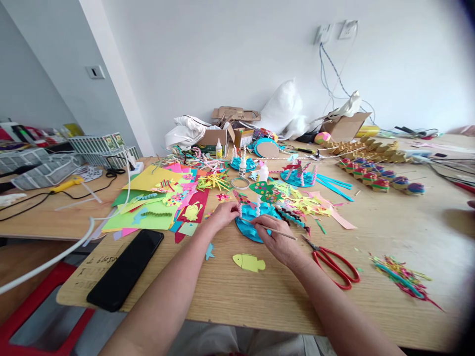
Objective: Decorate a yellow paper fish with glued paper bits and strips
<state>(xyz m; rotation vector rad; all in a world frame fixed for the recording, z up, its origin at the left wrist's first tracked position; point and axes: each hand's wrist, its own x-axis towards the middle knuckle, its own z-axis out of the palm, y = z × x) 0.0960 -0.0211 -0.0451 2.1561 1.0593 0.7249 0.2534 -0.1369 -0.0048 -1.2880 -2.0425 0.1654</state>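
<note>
A round blue craft base (245,232) lies on the table in front of me, with twisted pale stems, like pipe cleaners, standing on it. Spotted paper fish, one green (272,193) and one pink, sit at the top of the stems. My left hand (225,216) pinches a pale pipe cleaner (239,209) at the base's left side. In my right hand (277,240) is a thin wooden stick (280,232), its tip reaching toward the foot of that stem. A yellow paper fish (249,262) lies flat nearer to me. Red-handled scissors (332,262) rest beside my right wrist.
Colored paper sheets (144,180) and a black phone (126,269) lie at left. Glue bottles (242,167) and another blue base (299,178) stand behind. Paper scraps (403,277) and painted egg-carton strips (374,175) are at right. A white cable (70,252) crosses the left side.
</note>
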